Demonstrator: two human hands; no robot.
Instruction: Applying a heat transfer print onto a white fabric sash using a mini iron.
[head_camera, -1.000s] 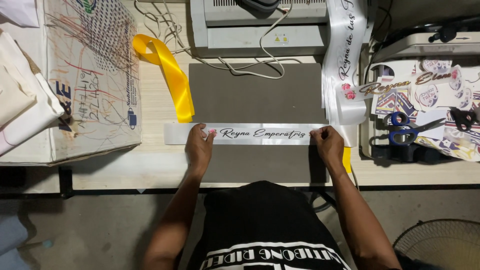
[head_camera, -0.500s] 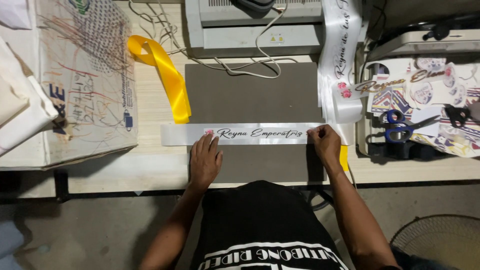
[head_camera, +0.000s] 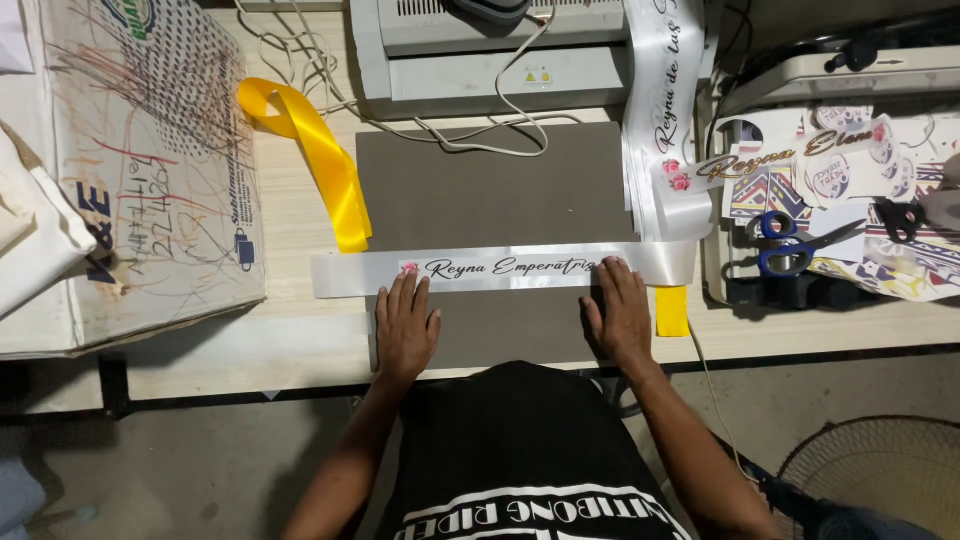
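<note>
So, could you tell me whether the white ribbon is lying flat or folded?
Flat: the white ribbon lies spread across the grey mat, both hands pressing its lower edge.

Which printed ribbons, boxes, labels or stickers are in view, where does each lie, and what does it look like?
White ribbon: flat across the grey mat, dark script, pink flower; left hand and right hand press its lower edge.
Cardboard box: left, scribbled.
Warning label: small yellow triangle, grey machine.
Stickers: right, round, multicoloured.
</note>
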